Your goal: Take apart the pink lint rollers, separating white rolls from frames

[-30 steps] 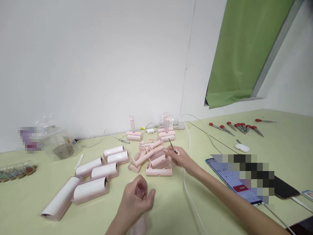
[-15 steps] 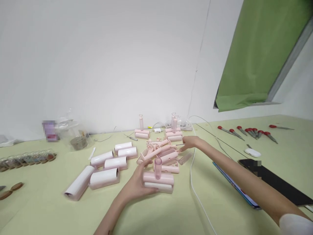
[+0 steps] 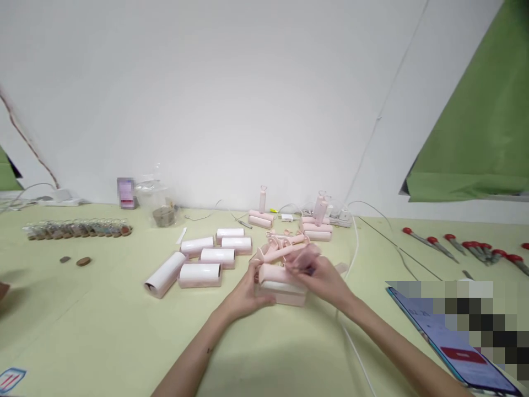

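My left hand grips the left end of a pink lint roller, thumb along its front and fingers behind. My right hand is closed above the roller's right side, pinching a translucent pink handle; blur and the fingers hide where the handle meets the roller. Just behind lies a heap of loose pink plastic parts, partly covered by both hands. To the left rest several white paper rolls in pink shells.
Finished-looking pink rollers with upright handles stand near the wall. A white cable runs down the table's right side. A phone lies at right, below red-ended tools. Small corked jars and a plastic bag are at left.
My right hand has come from the heap to the roller in my left hand. The roller's handle no longer stands upright in plain sight. The view has shifted left.
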`<action>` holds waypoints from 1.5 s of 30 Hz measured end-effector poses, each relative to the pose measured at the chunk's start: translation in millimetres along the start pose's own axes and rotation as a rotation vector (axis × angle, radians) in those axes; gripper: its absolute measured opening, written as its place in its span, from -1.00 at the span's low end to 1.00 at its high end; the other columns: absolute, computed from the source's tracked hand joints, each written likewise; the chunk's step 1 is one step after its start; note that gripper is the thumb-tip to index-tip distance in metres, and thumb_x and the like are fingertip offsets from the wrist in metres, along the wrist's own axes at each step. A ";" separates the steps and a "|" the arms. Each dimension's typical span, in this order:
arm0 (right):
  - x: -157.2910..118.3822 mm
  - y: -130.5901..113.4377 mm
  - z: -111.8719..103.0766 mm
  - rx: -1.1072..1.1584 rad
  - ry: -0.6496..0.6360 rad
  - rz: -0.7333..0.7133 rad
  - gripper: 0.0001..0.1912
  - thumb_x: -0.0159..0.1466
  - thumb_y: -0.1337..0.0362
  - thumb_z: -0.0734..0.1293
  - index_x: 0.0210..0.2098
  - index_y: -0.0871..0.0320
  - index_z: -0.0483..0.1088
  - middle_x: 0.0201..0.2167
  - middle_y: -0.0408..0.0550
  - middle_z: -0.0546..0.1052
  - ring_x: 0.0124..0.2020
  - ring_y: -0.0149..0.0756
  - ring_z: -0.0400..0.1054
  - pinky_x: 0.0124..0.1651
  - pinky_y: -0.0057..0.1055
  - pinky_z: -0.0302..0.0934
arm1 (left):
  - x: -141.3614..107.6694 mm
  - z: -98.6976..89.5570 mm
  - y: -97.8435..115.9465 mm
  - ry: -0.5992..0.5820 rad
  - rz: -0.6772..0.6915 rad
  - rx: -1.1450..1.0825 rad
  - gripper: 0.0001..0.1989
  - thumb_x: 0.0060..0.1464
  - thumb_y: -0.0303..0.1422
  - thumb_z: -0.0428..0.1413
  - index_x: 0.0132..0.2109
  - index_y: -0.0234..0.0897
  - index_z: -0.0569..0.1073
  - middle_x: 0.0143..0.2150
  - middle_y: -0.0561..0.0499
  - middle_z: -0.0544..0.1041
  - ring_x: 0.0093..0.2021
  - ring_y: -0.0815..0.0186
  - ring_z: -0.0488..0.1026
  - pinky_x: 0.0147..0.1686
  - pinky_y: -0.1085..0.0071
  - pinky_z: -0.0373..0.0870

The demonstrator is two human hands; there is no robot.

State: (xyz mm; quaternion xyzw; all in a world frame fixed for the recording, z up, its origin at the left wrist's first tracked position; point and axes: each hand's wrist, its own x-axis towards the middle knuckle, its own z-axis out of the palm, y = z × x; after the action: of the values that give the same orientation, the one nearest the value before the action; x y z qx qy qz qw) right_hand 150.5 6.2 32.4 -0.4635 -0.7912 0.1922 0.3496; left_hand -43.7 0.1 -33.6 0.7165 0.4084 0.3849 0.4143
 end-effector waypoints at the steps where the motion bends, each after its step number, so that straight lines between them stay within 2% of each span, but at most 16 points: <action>1: 0.6 -3.4 -9.3 0.059 0.060 0.005 -0.72 0.14 0.07 0.21 -0.50 0.16 0.31 -0.39 -0.01 0.47 -0.49 -0.29 0.34 -0.50 -0.41 0.20 | -0.7 -3.8 0.9 0.030 0.002 0.013 -0.25 -0.17 -0.31 0.20 0.13 -0.20 -0.01 0.04 -0.12 0.24 0.01 0.14 0.25 -0.02 0.21 0.21; 4: -4.5 -11.1 -35.3 0.251 0.233 0.019 -0.78 0.10 0.10 0.25 -0.42 0.13 0.30 -0.49 -0.06 0.44 -0.60 -0.33 0.32 -0.56 -0.41 0.21 | 0.0 -13.0 6.0 0.233 0.066 0.053 -0.19 -0.30 -0.23 0.25 0.12 -0.20 0.08 0.12 -0.14 0.17 0.13 0.06 0.09 0.07 0.15 0.09; 7: -15.6 -10.0 -39.2 0.267 0.273 -0.098 -0.86 0.06 0.18 0.28 -0.41 0.10 0.31 -0.49 -0.07 0.43 -0.51 -0.26 0.36 -0.49 -0.39 0.25 | 3.2 -12.3 17.0 0.383 0.083 -0.164 -0.42 -0.14 -0.01 0.08 -0.03 -0.27 0.25 -0.09 -0.15 0.35 -0.05 0.09 0.29 -0.06 0.12 0.22; 8: -19.1 -8.2 -35.2 0.251 0.255 -0.153 -0.89 0.07 0.21 0.27 -0.40 0.09 0.32 -0.46 -0.06 0.44 -0.45 -0.23 0.37 -0.43 -0.37 0.26 | 3.4 -9.0 21.9 0.349 0.054 -0.290 -0.44 -0.07 0.07 -0.06 -0.09 -0.30 0.28 -0.21 -0.15 0.41 -0.17 0.12 0.37 -0.17 0.14 0.30; 10: -24.4 -4.2 -23.9 0.235 0.149 -0.230 -0.88 0.10 0.25 0.25 -0.33 0.08 0.32 -0.39 -0.04 0.45 -0.33 -0.19 0.36 -0.33 -0.35 0.26 | 1.6 0.9 31.8 0.158 -0.042 -0.559 -0.36 -0.03 0.14 -0.24 -0.16 -0.34 0.32 -0.36 -0.14 0.44 -0.35 0.17 0.42 -0.36 0.22 0.36; 12: -26.7 -0.4 -15.7 0.213 -0.056 -0.228 -0.73 0.10 0.31 0.26 -0.17 0.05 0.27 -0.30 -0.03 0.43 -0.28 -0.20 0.35 -0.29 -0.35 0.25 | -2.3 11.1 38.7 -0.035 -0.162 -0.792 -0.42 -0.03 0.11 -0.14 -0.19 -0.33 0.35 -0.40 -0.12 0.45 -0.42 0.21 0.44 -0.43 0.29 0.37; 14: -25.6 5.3 -16.4 0.132 -0.270 -0.180 -0.52 0.03 0.40 0.28 -0.05 0.02 0.18 -0.23 -0.06 0.39 -0.28 -0.22 0.32 -0.32 -0.38 0.24 | -5.6 17.0 40.5 -0.049 -0.248 -0.877 -0.58 -0.09 -0.05 0.08 -0.23 -0.32 0.34 -0.42 -0.06 0.45 -0.46 0.26 0.44 -0.46 0.36 0.36; 16: -21.8 14.9 -26.1 0.003 -0.334 -0.102 -0.47 -0.02 0.44 0.27 -0.05 0.01 0.15 -0.21 -0.07 0.33 -0.32 -0.26 0.29 -0.34 -0.39 0.22 | -5.8 16.4 37.6 0.094 -0.258 -0.793 -0.65 -0.14 -0.18 0.18 -0.26 -0.32 0.33 -0.46 -0.01 0.44 -0.50 0.31 0.42 -0.48 0.40 0.35; 19: -16.2 31.8 -45.1 -0.137 -0.161 0.066 -0.72 0.08 0.35 0.22 -0.20 0.05 0.14 -0.24 -0.08 0.26 -0.42 -0.33 0.22 -0.35 -0.36 0.18 | -1.8 6.7 30.9 0.425 -0.158 -0.497 -0.61 -0.17 -0.17 0.19 -0.23 -0.33 0.32 -0.41 -0.02 0.46 -0.43 0.28 0.42 -0.41 0.38 0.36; 21: -15.7 35.7 -50.6 -0.084 -0.045 0.133 -0.85 0.19 0.25 0.16 -0.23 0.05 0.12 -0.30 -0.10 0.24 -0.45 -0.36 0.20 -0.33 -0.36 0.16 | 0.6 -0.2 29.1 0.590 -0.080 -0.251 -0.60 -0.17 -0.17 0.18 -0.21 -0.32 0.33 -0.35 -0.04 0.48 -0.34 0.24 0.42 -0.34 0.35 0.35; 23: -18.8 28.7 -46.1 0.108 -0.071 0.141 -0.82 0.27 0.16 0.08 -0.16 0.04 0.10 -0.41 -0.15 0.25 -0.51 -0.38 0.21 -0.37 -0.39 0.16 | 0.9 -4.2 30.3 0.669 -0.031 -0.048 -0.62 -0.16 -0.19 0.17 -0.21 -0.29 0.33 -0.29 -0.05 0.48 -0.28 0.21 0.41 -0.29 0.32 0.35; 26: -28.5 5.2 -24.7 0.391 -0.306 0.202 -0.66 0.27 0.02 0.06 -0.05 0.06 0.12 -0.64 -0.28 0.14 -0.71 -0.46 0.03 -0.63 -0.51 -0.02 | -1.7 -4.2 34.4 0.681 0.035 0.126 -0.67 -0.11 -0.22 0.14 -0.20 -0.25 0.30 -0.28 -0.02 0.47 -0.28 0.24 0.41 -0.29 0.34 0.35; 28: -35.3 -9.2 -8.5 0.446 -0.391 0.234 -0.65 0.25 0.00 0.11 -0.11 0.07 0.23 -0.67 -0.30 0.06 -0.71 -0.49 -0.08 -0.66 -0.53 -0.15 | -3.8 -2.2 35.8 0.643 0.085 0.199 -0.70 -0.09 -0.25 0.12 -0.20 -0.23 0.28 -0.31 0.01 0.47 -0.31 0.27 0.42 -0.32 0.38 0.35; 32: -42.0 -18.9 8.7 0.458 -0.381 0.212 -0.71 0.24 0.03 0.15 -0.21 0.05 0.35 -0.62 -0.25 0.06 -0.60 -0.47 -0.07 -0.59 -0.52 -0.17 | -5.9 0.5 33.9 0.622 0.148 0.337 -0.71 -0.08 -0.25 0.11 -0.19 -0.22 0.28 -0.32 0.01 0.48 -0.32 0.26 0.44 -0.35 0.39 0.35; 39: -44.5 -17.7 4.9 0.392 -0.355 0.225 -0.67 0.24 0.02 0.14 -0.15 0.07 0.33 -0.63 -0.26 0.09 -0.63 -0.48 -0.02 -0.61 -0.53 -0.11 | -5.6 -0.1 31.8 0.623 0.179 0.381 -0.71 -0.06 -0.27 0.11 -0.17 -0.21 0.25 -0.29 0.01 0.48 -0.32 0.28 0.44 -0.33 0.40 0.35; 45: -49.2 -23.6 4.7 0.541 -0.515 0.373 -0.65 0.23 -0.05 0.11 -0.19 0.07 0.22 -0.59 -0.29 0.21 -0.82 -0.63 -0.03 -0.76 -0.60 -0.22 | -6.9 0.0 29.0 0.654 0.202 0.468 -0.71 -0.07 -0.29 0.11 -0.17 -0.22 0.27 -0.32 0.02 0.47 -0.33 0.28 0.44 -0.37 0.42 0.34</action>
State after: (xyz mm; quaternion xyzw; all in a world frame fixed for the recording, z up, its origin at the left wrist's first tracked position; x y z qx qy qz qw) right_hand 149.0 -48.1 25.6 -0.4272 -0.6763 0.5628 0.2084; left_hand -38.5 -15.5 -8.7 0.6679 0.5226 0.5276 0.0488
